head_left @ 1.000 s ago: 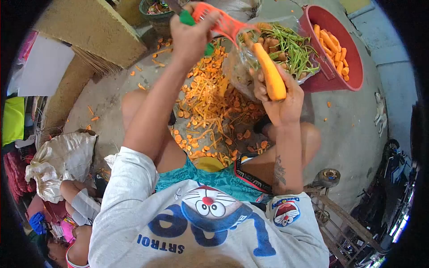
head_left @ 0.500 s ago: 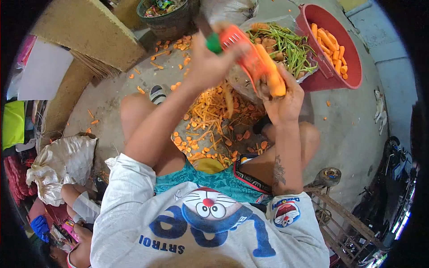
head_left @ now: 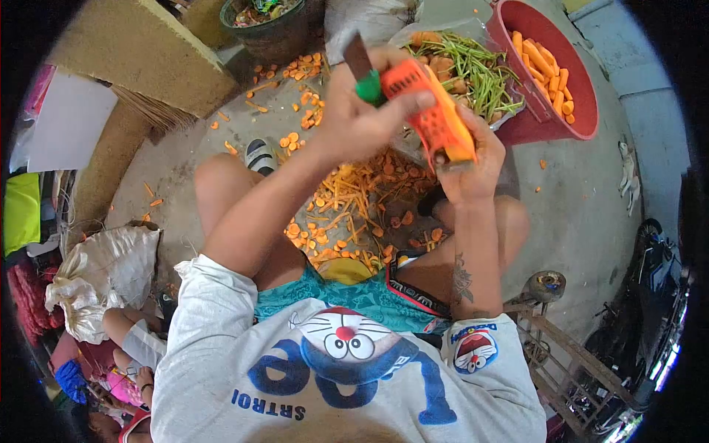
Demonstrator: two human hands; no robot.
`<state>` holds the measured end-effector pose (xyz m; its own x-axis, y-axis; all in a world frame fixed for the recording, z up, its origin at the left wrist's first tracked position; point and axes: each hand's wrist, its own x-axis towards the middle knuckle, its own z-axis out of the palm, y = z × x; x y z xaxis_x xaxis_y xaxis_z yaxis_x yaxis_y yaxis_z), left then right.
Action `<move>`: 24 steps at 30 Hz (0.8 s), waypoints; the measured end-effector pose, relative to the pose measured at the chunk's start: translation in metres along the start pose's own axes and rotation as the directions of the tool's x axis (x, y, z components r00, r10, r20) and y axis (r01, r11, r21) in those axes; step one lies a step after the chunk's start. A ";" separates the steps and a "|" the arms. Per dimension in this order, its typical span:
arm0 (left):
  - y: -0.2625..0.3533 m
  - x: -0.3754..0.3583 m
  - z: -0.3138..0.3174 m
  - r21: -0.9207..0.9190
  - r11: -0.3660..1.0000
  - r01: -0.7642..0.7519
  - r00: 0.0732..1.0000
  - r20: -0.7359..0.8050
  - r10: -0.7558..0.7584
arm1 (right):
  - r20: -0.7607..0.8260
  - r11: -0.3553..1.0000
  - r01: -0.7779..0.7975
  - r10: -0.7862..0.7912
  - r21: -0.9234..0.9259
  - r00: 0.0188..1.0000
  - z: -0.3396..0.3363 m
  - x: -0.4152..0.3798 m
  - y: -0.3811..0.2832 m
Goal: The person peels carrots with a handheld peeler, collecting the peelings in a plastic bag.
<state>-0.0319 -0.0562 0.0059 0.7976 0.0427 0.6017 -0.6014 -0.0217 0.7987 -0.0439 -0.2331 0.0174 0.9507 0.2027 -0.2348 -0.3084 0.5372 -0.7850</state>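
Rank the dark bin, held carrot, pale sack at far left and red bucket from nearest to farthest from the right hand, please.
1. Carrot: gripped in the right hand.
2. Red bucket: ahead, to its right.
3. Dark bin: farther ahead, to its left.
4. Pale sack: at the view's far left.

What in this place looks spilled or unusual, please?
Orange peelings and slices lie scattered on the bare floor, not in a container; one stray bit sits apart near the red tub. Also, the left hand holds a green-handled blade together with the orange peeler, which looks awkward.
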 end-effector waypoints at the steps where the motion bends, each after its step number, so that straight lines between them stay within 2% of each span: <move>1: -0.005 0.002 -0.005 -0.002 1.000 0.008 1.000 -0.002 -0.008 | -0.005 1.000 -0.007 0.007 -0.001 1.000 -0.003 -0.001 0.001; 3: -0.020 0.021 -0.033 0.030 0.996 0.081 0.981 -0.180 -0.075 | 0.249 0.998 -0.039 0.024 0.055 0.968 -0.009 0.000 0.000; 5: -0.020 0.032 -0.055 0.043 0.994 0.103 0.968 -0.235 -0.090 | 0.265 0.997 -0.056 0.039 0.057 0.963 -0.012 0.000 0.000; 7: -0.019 0.036 -0.061 -0.092 0.981 0.171 0.918 -0.347 -0.192 | 0.282 0.996 -0.073 0.055 0.055 0.958 -0.011 0.000 -0.001; 8: -0.019 0.030 -0.056 -0.061 0.963 0.261 0.897 -0.352 -0.266 | 0.233 0.994 -0.082 0.062 0.075 0.971 -0.009 0.002 -0.002; 9: -0.009 0.021 -0.041 -0.061 0.964 0.258 0.899 -0.352 -0.263 | 0.180 0.991 -0.089 0.071 0.095 0.981 -0.007 0.004 -0.002; 10: 0.001 0.010 -0.024 -0.021 0.980 0.197 0.958 -0.211 -0.197 | 0.177 0.992 -0.087 0.069 0.097 0.982 0.002 0.003 -0.002; 11: 0.005 0.004 -0.015 0.007 0.992 0.129 0.990 -0.062 -0.129 | -0.003 0.999 -0.014 0.014 0.049 1.000 0.017 0.002 -0.002; 12: 0.004 0.006 -0.014 0.002 0.991 0.132 0.989 -0.061 -0.132 | -0.180 0.999 0.046 -0.048 -0.013 0.983 0.024 0.001 -0.001; 13: 0.004 0.008 -0.013 0.053 0.997 0.063 0.997 -0.055 -0.060 | -0.183 0.999 0.042 -0.044 -0.017 0.982 0.015 0.001 -0.001; 14: 0.002 0.009 -0.014 0.106 0.994 -0.005 0.999 -0.046 0.010 | -0.005 1.000 0.013 -0.013 -0.002 1.000 -0.001 0.001 0.000; 15: -0.005 0.013 -0.023 0.110 0.994 0.000 0.999 -0.050 0.005 | 0.177 1.000 -0.017 0.015 0.012 0.984 -0.013 0.001 0.004; 17: -0.022 0.034 -0.057 -0.020 0.997 0.079 0.942 -0.325 -0.081 | 0.171 1.000 0.002 0.003 -0.029 0.985 -0.012 0.002 0.008; 19: -0.037 0.039 -0.082 -0.063 0.993 0.102 0.920 -0.373 -0.118 | 0.370 0.991 -0.129 0.112 0.021 0.922 -0.001 -0.005 0.001; 20: -0.045 0.039 -0.090 -0.115 0.985 0.126 0.894 -0.417 -0.163 | 0.353 0.995 -0.078 0.094 -0.059 0.931 0.005 -0.007 -0.002; 21: -0.040 0.039 -0.086 -0.112 0.986 0.120 0.895 -0.418 -0.157 | 0.358 0.995 -0.075 0.091 -0.060 0.929 0.004 -0.005 -0.003; 22: -0.032 0.036 -0.077 0.117 0.983 0.143 0.921 -0.380 -0.089 | 0.356 0.945 0.214 -0.116 -0.248 0.927 0.001 -0.002 -0.004; 23: -0.027 0.034 -0.068 0.339 0.928 0.152 0.945 -0.326 -0.036 | 0.391 0.779 0.467 -0.309 -0.419 0.867 -0.002 -0.001 -0.003; 24: -0.025 0.031 -0.060 0.462 0.867 0.186 0.964 -0.256 -0.071 | 0.277 0.893 0.420 -0.368 -0.160 0.888 -0.002 0.008 0.002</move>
<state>0.0049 0.0054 0.0036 0.7996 0.2980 0.5214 -0.3509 -0.4727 0.8083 -0.0367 -0.2322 0.0130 0.9483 0.2087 0.2390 0.1291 0.4345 -0.8914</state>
